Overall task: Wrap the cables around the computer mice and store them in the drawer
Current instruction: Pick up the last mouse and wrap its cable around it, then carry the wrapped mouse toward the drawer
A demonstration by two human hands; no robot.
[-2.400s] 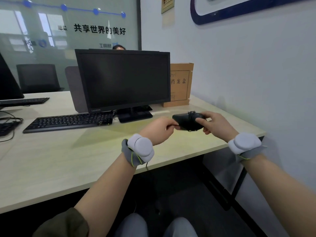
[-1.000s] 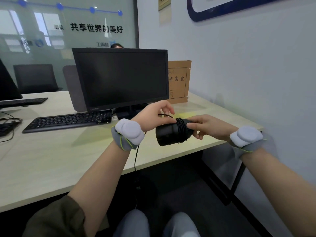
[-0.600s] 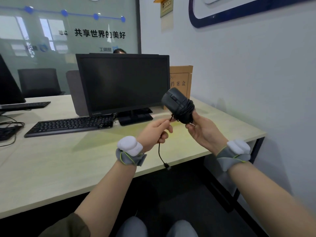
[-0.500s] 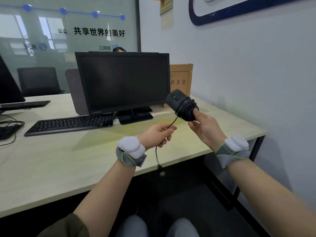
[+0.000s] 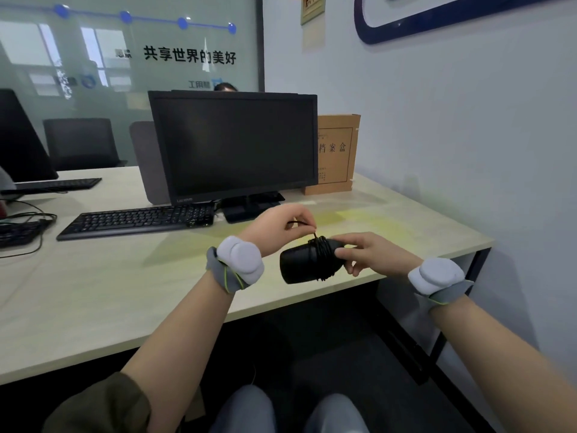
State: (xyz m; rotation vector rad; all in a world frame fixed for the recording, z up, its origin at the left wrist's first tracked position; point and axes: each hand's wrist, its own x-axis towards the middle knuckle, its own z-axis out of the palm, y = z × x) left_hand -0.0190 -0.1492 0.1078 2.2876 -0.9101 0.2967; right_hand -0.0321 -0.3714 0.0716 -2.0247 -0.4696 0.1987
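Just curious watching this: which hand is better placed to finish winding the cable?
Probably the left hand: it already pinches the loose cable just above the mouse, while the right hand holds the mouse steady.

Beyond my fingers, a dark monitor [image 5: 237, 145] stands on the pale wooden surface [image 5: 93, 292], its stand just past my left fingers. A black keyboard [image 5: 137, 218] lies to the left of my fingers, in front of the monitor. A brown cardboard file box [image 5: 335, 154] stands upright beyond my right fingers, beside the monitor and near the white wall [image 5: 452, 135]. Far to my left lie a second keyboard [image 5: 56, 184] and some loose black cables [image 5: 28, 218]. An office chair [image 5: 81, 143] stands behind the surface before a glass partition [image 5: 125, 57].
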